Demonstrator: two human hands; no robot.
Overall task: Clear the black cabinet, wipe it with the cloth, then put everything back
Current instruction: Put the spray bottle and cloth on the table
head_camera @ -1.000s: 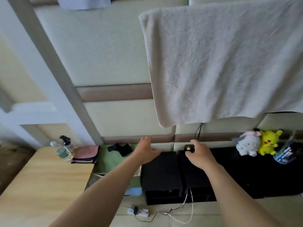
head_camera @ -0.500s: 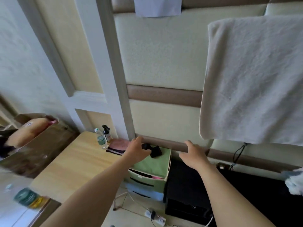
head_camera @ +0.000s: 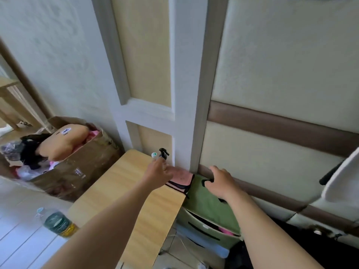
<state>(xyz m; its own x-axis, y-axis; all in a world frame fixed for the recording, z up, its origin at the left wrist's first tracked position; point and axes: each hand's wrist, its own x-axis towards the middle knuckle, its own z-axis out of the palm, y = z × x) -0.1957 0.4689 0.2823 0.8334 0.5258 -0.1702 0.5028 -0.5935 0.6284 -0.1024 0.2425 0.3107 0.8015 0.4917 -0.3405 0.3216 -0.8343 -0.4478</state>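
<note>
1. At the far corner of the wooden counter (head_camera: 120, 193), close against the white wall frame, a spray bottle (head_camera: 163, 153) with a black trigger stands just beside a small bottle (head_camera: 154, 154) with a white and green cap.
2. A folded pink cloth (head_camera: 182, 176) lies at the counter's rear right edge, near the two bottles. Its dark-trimmed side overhangs toward the green fabric drawer box (head_camera: 210, 209) that stands beside the counter.
3. A small black item (head_camera: 204, 182) lies on top of the green box, mostly hidden under the right hand.
4. The black cabinet (head_camera: 326, 251) shows only in the lower right corner, beyond the green box. The right forearm crosses in front of it, and a white towel (head_camera: 340, 181) hangs in from the right edge above it.
5. On the floor to the left, an open cardboard box (head_camera: 85, 162) holds an orange plush toy (head_camera: 64, 140) and bags. A plastic bottle (head_camera: 58, 223) of yellowish liquid sits nearer the camera.
6. The left hand (head_camera: 158, 173) is stretched out over the counter and covers the cloth's left end. Its fingers are loosely extended and slightly apart, with the tips just below the two bottles. It holds nothing, and contact with a bottle cannot be told.
7. The right hand (head_camera: 221, 181) is over the green box with its fingers spread and bent downward, and its thumb is at the black item. Whether it grips the item cannot be told.
</note>
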